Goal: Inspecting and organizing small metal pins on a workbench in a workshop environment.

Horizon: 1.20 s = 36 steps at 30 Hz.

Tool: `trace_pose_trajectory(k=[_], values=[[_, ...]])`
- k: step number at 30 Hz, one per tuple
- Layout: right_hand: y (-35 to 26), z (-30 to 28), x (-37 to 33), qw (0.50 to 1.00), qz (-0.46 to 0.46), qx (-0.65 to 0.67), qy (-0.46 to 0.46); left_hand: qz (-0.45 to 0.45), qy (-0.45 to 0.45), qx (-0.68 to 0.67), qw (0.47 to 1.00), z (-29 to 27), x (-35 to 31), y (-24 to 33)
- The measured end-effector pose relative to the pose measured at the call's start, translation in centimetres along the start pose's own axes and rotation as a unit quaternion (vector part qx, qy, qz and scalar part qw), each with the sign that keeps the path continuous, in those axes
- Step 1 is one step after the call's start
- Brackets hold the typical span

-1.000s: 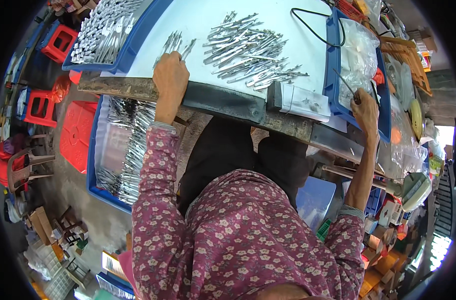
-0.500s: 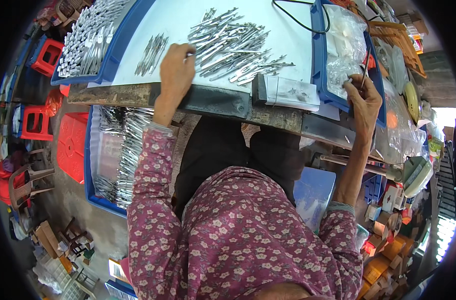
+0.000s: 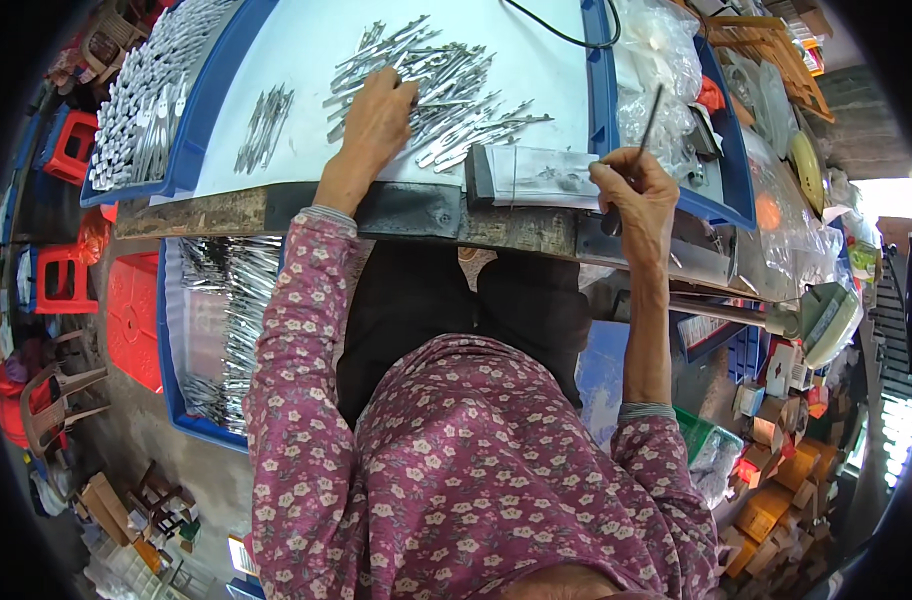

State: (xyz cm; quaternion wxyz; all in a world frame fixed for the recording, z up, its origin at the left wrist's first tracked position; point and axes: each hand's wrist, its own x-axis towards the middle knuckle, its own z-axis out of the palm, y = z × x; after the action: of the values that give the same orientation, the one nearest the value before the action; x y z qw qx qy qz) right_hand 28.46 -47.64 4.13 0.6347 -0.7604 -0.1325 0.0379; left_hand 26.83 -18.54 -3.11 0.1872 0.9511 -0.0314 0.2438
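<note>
Heap of metal pieces (image 3: 446, 85) on the table (image 3: 296, 60), small bundle (image 3: 264, 125) left, flat block (image 3: 536, 178) right.

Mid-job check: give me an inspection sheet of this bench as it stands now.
Surface: pale blue-rimmed work tray on a worn bench edge.
Job's things: heap of small metal pieces on the tray; a smaller bunch lies apart on its left side.
Clutter: clear plastic bags at right; grey block at the front edge.
Hands: left hand rests on the heap; right hand holds a thin dark rod.
Cables: black cable across the tray's far side.
Surroundings: another blue tray of metal pieces below the bench; red crates at left; boxes at right.
</note>
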Motion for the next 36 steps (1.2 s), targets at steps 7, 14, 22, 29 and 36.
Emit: trace_pose_trajectory(k=[7, 14, 22, 29, 36], values=[[1.7, -0.2, -0.4, 0.99, -0.03, -0.138, 0.004, 0.026, 0.043, -0.139, 0.989, -0.4, -0.1, 0.6], [1.2, -0.5, -1.2, 0.978, -0.025, -0.207, -0.031, 0.012, 0.046, -0.281, 0.959, -2.0, -0.4, 4.6], [-1.1, -0.9, -1.5, 0.998, -0.028, -0.045, 0.044, 0.074, -0.011, -0.373, 0.925, -4.5, -2.4, 9.1], [-3.8, 0.9, -4.0, 0.965, -0.202, -0.162, -0.051, -0.017, -0.05, -0.462, 0.885, -4.7, -3.4, 10.9], [-3.8, 1.5, -4.3, 0.911, -0.324, -0.234, -0.105, -0.021, -0.065, -0.493, 0.867, -4.8, -3.5, 11.7]])
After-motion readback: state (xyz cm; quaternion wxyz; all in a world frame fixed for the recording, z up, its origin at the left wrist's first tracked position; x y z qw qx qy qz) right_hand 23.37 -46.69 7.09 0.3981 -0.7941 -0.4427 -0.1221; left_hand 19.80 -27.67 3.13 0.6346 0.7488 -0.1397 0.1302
